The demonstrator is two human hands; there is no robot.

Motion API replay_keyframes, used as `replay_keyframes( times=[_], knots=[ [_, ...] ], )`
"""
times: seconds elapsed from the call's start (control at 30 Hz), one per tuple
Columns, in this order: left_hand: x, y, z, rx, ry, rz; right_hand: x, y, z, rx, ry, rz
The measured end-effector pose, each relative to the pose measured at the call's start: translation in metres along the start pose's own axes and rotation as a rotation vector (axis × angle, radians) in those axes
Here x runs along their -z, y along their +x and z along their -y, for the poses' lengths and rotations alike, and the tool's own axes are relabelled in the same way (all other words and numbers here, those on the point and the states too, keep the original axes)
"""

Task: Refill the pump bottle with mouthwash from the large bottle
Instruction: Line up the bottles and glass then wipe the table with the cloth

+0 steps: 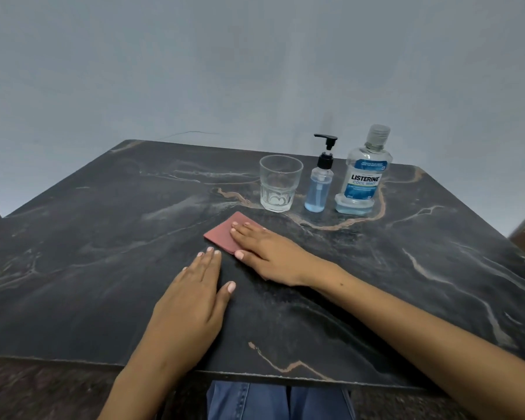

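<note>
left hand (191, 298): flat, fingers spread, palm down on table (73, 268) | right hand (267, 253): flat, open, pressing cloth (222, 233)

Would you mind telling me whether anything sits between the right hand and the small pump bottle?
Nothing visible does. The right hand lies flat on a reddish folded cloth; bare dark marble table separates it from the small clear black-pumped bottle. The empty glass tumbler stands to the bottle's left.

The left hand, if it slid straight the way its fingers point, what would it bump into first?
Probably the reddish cloth. The left hand lies flat on the table, fingers pointing up and a little right, and the cloth's near edge sits just past its fingertips. The right hand rests on that cloth.
</note>
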State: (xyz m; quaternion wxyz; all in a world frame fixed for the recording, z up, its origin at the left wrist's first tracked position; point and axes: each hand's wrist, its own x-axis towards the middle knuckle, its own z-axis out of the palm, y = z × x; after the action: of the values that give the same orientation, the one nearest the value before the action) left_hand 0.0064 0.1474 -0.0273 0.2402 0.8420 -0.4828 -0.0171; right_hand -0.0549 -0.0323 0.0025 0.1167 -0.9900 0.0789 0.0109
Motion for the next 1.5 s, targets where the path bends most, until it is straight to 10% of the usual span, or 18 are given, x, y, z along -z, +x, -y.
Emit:
replay_keyframes(
  times=[0.47, 1.1, 1.33, 1.5],
  knots=[
    [0.01, -0.009, -0.005, 0.083, -0.129, -0.029, -0.002, -0.061, 0.014, 0.391, 0.316, 0.069],
    [-0.004, 0.004, -0.026, -0.023, -0.03, 0.078, 0.052, -0.211, -0.096, 0.007, 0.691, 0.17],
    [-0.001, 0.005, -0.026, -0.022, -0.036, 0.088, 0.084, -0.196, -0.12, -0.292, 0.927, -0.316],
    [0.004, 0.013, -0.02, -0.045, -0.066, 0.062, 0.082, -0.113, -0.09, -0.341, 1.309, -0.256]
  ],
)
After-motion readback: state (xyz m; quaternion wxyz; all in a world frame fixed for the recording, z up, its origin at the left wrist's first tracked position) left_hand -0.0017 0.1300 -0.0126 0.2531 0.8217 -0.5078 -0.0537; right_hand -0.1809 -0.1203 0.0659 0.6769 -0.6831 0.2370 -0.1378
